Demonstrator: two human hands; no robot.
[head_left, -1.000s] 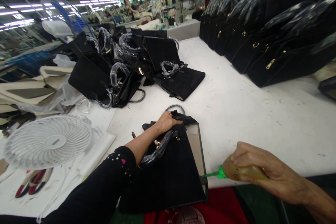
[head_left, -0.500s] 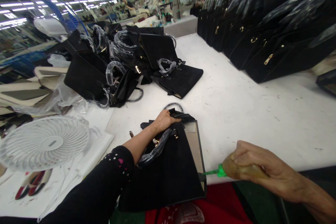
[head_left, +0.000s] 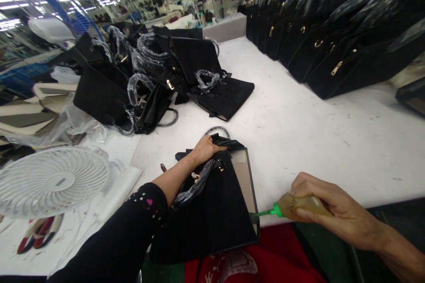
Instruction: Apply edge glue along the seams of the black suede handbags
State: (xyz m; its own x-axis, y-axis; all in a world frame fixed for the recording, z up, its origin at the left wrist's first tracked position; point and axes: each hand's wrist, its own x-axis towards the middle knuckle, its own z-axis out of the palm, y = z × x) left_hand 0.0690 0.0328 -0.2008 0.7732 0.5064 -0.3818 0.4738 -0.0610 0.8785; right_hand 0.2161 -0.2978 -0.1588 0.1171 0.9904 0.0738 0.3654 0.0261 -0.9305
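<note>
A black handbag (head_left: 206, 225) lies on its side at the table's front edge, partly over my lap. My left hand (head_left: 205, 149) is closed on the black material at its far end, the fingertips partly hidden. Beside my left forearm is a handle (head_left: 195, 191) wrapped in clear plastic, with gold-coloured fittings near it. The bag's right side shows a beige panel (head_left: 241, 171) with a dark rim. In my right hand (head_left: 338, 212) is a yellowish squeeze bottle (head_left: 303, 207) with a green nozzle (head_left: 270, 211). The nozzle tip points left and meets the panel's near corner.
Black bags with plastic-wrapped handles lie in a pile (head_left: 109, 93) at the back left. More bags stand in a row (head_left: 327, 64) at the right. A white fan (head_left: 59, 181) and red-handled tools (head_left: 41, 232) are on the left. People work at machines beyond.
The camera view has shifted slightly. My right hand has changed its hold a little, so more of the bottle shows. The nozzle tip stays near the same corner, and my left hand keeps its place.
</note>
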